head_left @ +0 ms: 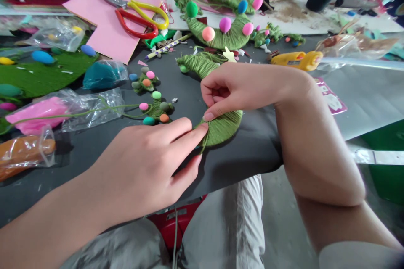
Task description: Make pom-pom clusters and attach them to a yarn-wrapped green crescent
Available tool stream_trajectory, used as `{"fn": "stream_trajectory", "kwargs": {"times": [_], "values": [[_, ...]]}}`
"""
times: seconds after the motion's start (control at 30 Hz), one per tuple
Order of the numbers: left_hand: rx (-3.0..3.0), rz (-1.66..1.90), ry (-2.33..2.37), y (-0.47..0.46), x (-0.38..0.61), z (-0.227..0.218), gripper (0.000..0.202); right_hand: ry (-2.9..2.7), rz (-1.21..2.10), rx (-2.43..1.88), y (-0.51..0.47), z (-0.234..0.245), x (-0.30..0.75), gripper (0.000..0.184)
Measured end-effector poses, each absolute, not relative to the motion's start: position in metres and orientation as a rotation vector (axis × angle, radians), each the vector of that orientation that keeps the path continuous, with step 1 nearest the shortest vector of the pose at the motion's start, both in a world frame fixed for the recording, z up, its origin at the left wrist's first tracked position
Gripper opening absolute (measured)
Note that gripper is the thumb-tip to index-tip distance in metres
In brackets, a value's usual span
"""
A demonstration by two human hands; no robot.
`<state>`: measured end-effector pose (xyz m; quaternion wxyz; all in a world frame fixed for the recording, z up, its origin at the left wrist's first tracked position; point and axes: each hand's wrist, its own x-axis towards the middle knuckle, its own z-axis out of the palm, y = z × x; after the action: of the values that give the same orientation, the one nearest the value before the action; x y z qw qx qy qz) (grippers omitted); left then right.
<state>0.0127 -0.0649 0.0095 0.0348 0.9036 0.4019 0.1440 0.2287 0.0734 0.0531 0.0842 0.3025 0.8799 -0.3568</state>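
Observation:
A curved form wrapped in green yarn (222, 128) lies on the dark table (252, 151), arching from the near edge up behind my right hand. My left hand (148, 164) rests beside its near end, the index fingertip pressed on the yarn and the other fingers extended. My right hand (233, 90) lies over the middle of the form with its fingers curled and the thumb pressed down on the wrapped yarn, close to my left fingertip. Part of the form is hidden under that hand.
Finished green yarn arches with coloured pom-poms (225, 29) sit at the back. Red scissors (135, 25) and yellow scissors (150, 10) lie on pink paper (107, 29). A yellow glue gun (296, 59) is at the right. Plastic bags (63, 111) and small pom-pom pieces (154, 111) crowd the left.

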Motion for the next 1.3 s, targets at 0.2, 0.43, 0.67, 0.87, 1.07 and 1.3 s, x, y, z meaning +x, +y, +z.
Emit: {"fn": "stream_trajectory", "kwargs": {"times": [0.2,0.43,0.67,0.87,1.07,1.3], "values": [[2.796,0.466,1.232,-0.0652,0.013,0.0084,0.038,2.612,-1.052,0.917,0.0737,0.0534,0.2281,0.03],[2.813,0.453,1.219,-0.0649,0.014,0.0112,0.035,2.613,-1.085,0.853,0.0749,0.0542,0.2298,0.028],[2.836,0.472,1.194,-0.0645,0.0129,0.0084,0.036,2.638,-1.098,0.863,0.0747,0.0532,0.2296,0.028],[2.851,0.469,1.205,-0.0645,0.0136,0.0059,0.036,2.615,-1.09,0.879,0.074,0.0556,0.2291,0.027],[2.857,0.451,1.22,-0.064,0.0125,0.0054,0.036,2.604,-1.071,0.878,0.0735,0.0578,0.2294,0.027],[2.844,0.455,1.212,-0.064,0.0124,0.0062,0.035,2.63,-1.048,0.897,0.0728,0.056,0.2301,0.03]]}}
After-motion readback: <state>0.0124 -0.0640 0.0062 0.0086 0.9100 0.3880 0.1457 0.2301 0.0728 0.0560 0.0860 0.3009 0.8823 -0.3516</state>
